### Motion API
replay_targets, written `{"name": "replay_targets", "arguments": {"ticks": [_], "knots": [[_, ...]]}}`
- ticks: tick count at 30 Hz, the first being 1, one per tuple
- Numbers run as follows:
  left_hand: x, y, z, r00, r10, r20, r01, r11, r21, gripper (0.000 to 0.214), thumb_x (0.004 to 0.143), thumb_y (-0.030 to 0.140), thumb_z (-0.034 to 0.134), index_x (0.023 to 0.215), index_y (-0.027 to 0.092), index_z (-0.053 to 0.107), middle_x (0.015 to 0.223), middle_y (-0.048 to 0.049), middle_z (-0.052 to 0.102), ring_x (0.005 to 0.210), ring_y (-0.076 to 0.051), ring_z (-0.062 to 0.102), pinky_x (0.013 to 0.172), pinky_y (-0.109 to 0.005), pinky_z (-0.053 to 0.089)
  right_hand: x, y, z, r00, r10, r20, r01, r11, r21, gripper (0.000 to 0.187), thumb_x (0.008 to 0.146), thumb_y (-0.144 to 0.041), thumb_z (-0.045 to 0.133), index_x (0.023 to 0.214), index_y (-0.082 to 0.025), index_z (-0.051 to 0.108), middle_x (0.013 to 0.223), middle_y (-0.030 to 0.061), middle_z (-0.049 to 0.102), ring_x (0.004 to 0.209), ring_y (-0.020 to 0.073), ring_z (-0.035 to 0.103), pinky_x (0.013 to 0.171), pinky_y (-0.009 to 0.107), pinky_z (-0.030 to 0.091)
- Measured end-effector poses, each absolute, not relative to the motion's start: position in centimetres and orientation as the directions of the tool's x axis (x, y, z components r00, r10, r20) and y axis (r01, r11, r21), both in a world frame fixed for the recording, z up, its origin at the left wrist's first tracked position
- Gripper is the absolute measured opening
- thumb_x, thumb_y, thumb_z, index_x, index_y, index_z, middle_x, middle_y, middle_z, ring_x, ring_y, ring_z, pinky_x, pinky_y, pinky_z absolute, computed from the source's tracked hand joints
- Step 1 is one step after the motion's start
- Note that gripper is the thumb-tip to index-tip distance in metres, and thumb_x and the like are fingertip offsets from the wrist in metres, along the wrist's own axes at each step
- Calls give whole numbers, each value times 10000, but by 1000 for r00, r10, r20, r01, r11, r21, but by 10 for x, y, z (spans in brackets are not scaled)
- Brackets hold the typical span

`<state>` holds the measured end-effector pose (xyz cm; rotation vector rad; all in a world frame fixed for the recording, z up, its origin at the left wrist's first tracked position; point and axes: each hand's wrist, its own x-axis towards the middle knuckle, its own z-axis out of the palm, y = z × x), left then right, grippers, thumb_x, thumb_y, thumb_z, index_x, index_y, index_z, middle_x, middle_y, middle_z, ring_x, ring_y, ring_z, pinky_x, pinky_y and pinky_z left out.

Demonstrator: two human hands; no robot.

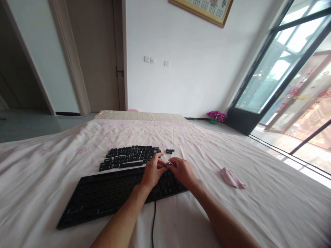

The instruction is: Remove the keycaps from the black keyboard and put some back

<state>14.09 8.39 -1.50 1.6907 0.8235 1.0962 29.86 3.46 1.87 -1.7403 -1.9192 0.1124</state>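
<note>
A black keyboard point(103, 193) lies at a slant on the bed sheet, its left and middle parts stripped of keycaps. Over its right end, my two hands meet. My right hand point(182, 170) is closed on a thin shiny metal tool point(169, 162) whose slender prongs point left. My left hand point(152, 172) pinches its fingers together right beside the tool; whatever they hold is too small to make out. Just behind the keyboard, loose black keycaps point(129, 153) lie in rows, with a long space bar keycap point(131, 164) in front. A few more keycaps point(170, 151) sit apart to their right.
The keyboard's black cable point(153, 224) runs toward me between my forearms. A crumpled pink cloth point(232, 178) lies to the right on the wrinkled pale sheet point(271, 193). Beyond stand a potted plant with magenta flowers point(217, 116), a door point(93, 51) and a glass door point(261, 75).
</note>
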Motion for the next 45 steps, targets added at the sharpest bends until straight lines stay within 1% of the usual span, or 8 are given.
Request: {"name": "replay_targets", "arguments": {"ticks": [6, 11, 15, 32, 35, 40, 43, 45], "knots": [[143, 83, -15, 352, 880, 318, 128, -382, 915, 580, 704, 95, 673, 1252, 206, 522, 938, -20, 658, 708, -117, 660, 734, -275, 524, 338, 66, 14, 171, 923, 345, 810, 68, -583, 171, 822, -336, 583, 856, -204, 686, 767, 12, 702, 700, 166, 606, 634, 254, 380], [145, 84, -17, 375, 858, 351, 156, -432, 888, 507, 713, 63, 631, 1197, 198, 562, 908, -9, 653, 700, -108, 647, 743, -269, 518, 373, 102, 5, 306, 917, 254, 843, -137, -520, 150, 787, -317, 605, 844, -228, 712, 809, 7, 715, 746, 171, 614, 626, 253, 364], [145, 84, -20, 374, 852, 367, 155, -447, 881, 503, 720, 60, 614, 1200, 200, 556, 908, -7, 645, 700, -104, 644, 730, -261, 516, 379, 115, -4, 331, 922, 202, 851, -199, -487, 145, 778, -303, 617, 857, -246, 724, 835, 0, 722, 777, 172, 622, 627, 248, 354], [145, 85, -20, 377, 853, 362, 157, -444, 882, 518, 711, 58, 619, 1204, 201, 554, 899, -2, 642, 696, -100, 638, 732, -261, 516, 380, 121, -21, 297, 917, 266, 844, -121, -523, 228, 812, -348, 604, 968, -237, 726, 898, 32, 740, 860, 198, 656, 722, 261, 435], [145, 85, -19, 373, 860, 349, 150, -427, 892, 517, 703, 59, 630, 1196, 201, 564, 888, -3, 646, 693, -103, 638, 736, -264, 519, 379, 114, -10, 307, 902, 304, 841, -108, -531, 275, 870, -399, 521, 930, -215, 716, 896, 46, 739, 859, 202, 656, 720, 266, 440], [143, 84, -16, 367, 869, 332, 118, -398, 910, 506, 703, 78, 650, 1190, 191, 576, 874, -12, 661, 709, -120, 648, 732, -272, 522, 371, 96, 14, 271, 890, 366, 769, 29, -639, 426, 924, -493, 385, 853, -200, 686, 785, 29, 711, 666, 160, 628, 641, 254, 449], [142, 85, -15, 367, 873, 320, 78, -371, 925, 493, 719, 119, 658, 1200, 178, 573, 875, -24, 666, 739, -135, 654, 745, -281, 524, 361, 82, 30, 249, 911, 329, 683, 76, -727, 533, 951, -536, 266, 837, -192, 658, 751, 30, 688, 600, 143, 600, 618, 254, 460], [140, 87, -13, 370, 881, 296, 60, -340, 938, 469, 729, 140, 656, 1191, 160, 578, 883, -38, 667, 764, -144, 655, 755, -287, 526, 353, 71, 43, 202, 928, 313, 678, 99, -728, 581, 962, -539, 206, 786, -197, 642, 767, 36, 682, 660, 151, 614, 658, 261, 468]]}}
